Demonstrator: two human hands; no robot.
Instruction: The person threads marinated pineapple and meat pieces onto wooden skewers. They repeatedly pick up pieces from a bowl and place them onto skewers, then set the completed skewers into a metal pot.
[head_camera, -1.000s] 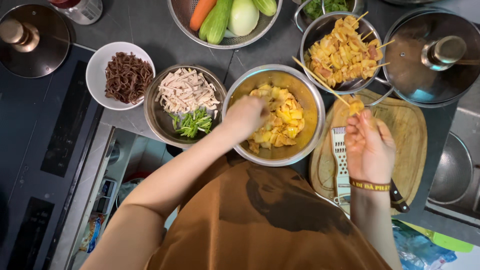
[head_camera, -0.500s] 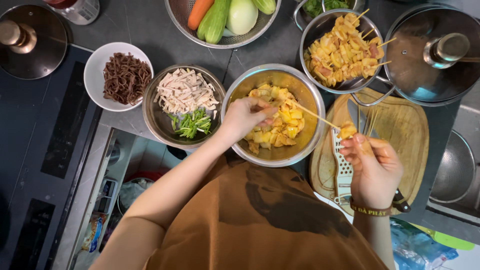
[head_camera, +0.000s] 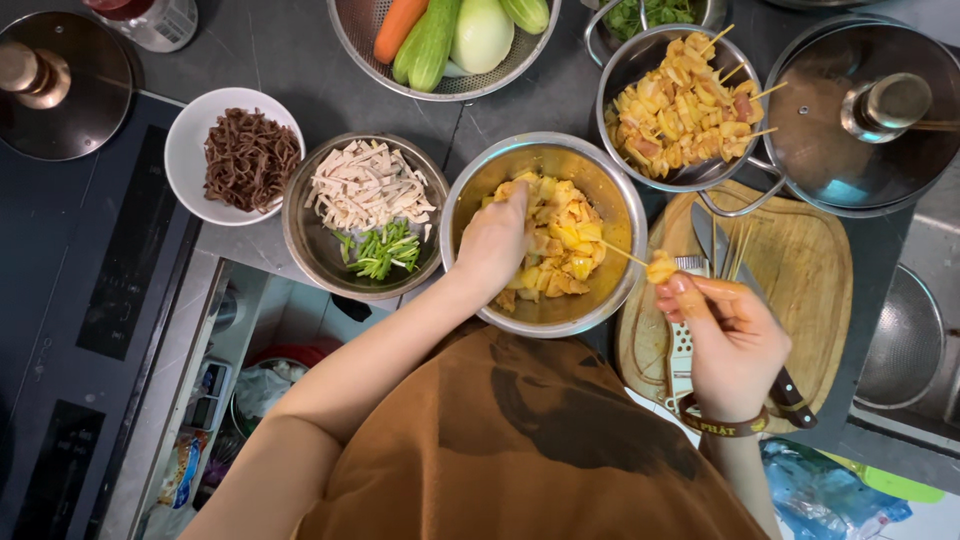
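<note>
My left hand (head_camera: 492, 242) reaches into a steel bowl (head_camera: 470, 200) of yellow marinated pieces (head_camera: 565, 235), fingers closed around some of them. My right hand (head_camera: 730, 335) hovers over the wooden cutting board (head_camera: 810, 290) and pinches a thin bamboo skewer (head_camera: 625, 254) with one yellow piece (head_camera: 661, 268) threaded near my fingers. The skewer's tip points left over the bowl's rim. A second steel bowl (head_camera: 620, 80) at the back holds several loaded skewers (head_camera: 685, 110).
Left of the main bowl are a steel bowl of pale strips and green slivers (head_camera: 365, 215) and a white bowl of brown strips (head_camera: 245, 160). A colander of vegetables (head_camera: 450, 40), two pot lids (head_camera: 865, 110), a knife and spare skewers (head_camera: 735, 250) surround it. The counter edge drops at left.
My right hand moved down and slightly left with the skewer, bringing its tip toward the bowl. My left hand stayed in the bowl among the yellow pieces.
</note>
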